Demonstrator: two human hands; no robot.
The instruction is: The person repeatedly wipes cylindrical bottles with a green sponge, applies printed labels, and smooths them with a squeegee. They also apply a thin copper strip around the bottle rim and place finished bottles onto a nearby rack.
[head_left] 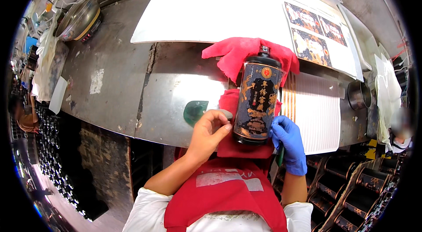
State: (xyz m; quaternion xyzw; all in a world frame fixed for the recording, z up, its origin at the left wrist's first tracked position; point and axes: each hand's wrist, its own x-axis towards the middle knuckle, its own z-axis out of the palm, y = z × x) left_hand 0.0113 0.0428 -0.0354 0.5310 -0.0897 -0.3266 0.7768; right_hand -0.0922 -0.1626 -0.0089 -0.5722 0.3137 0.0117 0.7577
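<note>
A dark bottle with gold and copper label art lies tilted on a red cloth, its neck pointing away from me. At its lower left, my bare left hand is closed with thumb and forefinger together. A small grey rounded piece shows at those fingers; I cannot make out what it is. My right hand, in a blue glove, has its fingertips against the bottle's lower right side. A narrow green tool sticks out below its curled fingers. Left of the bottle, a flat dark-green piece lies on the metal table.
A white board covers the table's far part. Printed label sheets lie at far right, above a ribbed white sheet and thin brown sticks. A metal bowl stands far left. Racks of dark bottles flank me below.
</note>
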